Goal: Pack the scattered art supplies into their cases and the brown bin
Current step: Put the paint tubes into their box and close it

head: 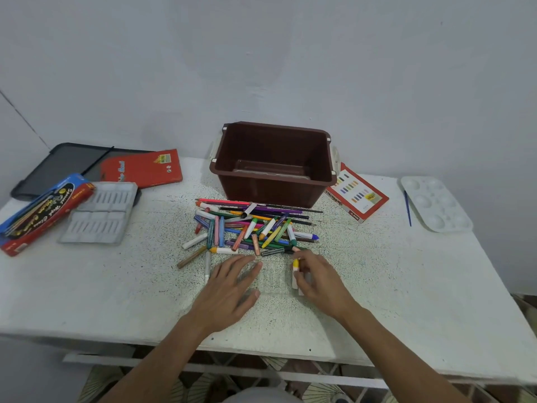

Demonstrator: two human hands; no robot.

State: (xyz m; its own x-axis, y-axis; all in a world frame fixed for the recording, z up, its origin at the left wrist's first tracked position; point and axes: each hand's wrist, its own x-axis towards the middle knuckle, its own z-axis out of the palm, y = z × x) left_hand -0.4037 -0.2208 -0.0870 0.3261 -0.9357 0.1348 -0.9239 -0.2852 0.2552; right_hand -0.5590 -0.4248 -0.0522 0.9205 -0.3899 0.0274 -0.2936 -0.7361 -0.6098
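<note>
The white table (116,286) has a matt, rough-looking top with fine dark speckles. The brown plastic bin (273,181) at its back edge looks smooth and slightly glossy. The grey moulded plastic tray (101,212) near the left edge is dull. The red cardboard box (359,199) looks smooth. The white plastic paint palette (436,203) at the right edge has a soft shine.

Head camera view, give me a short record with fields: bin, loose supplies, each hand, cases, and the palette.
bin: brown bin upright at table's far middle, looks empty
loose supplies: pile of crayons and pencils in front of the bin
left hand: left hand flat on the table, fingers spread, holding nothing
right hand: right hand gripping a yellow-tipped crayon
cases: grey tray empty, beside red and blue boxes on the left
palette: white palette at far right, blue brush beside it
</note>
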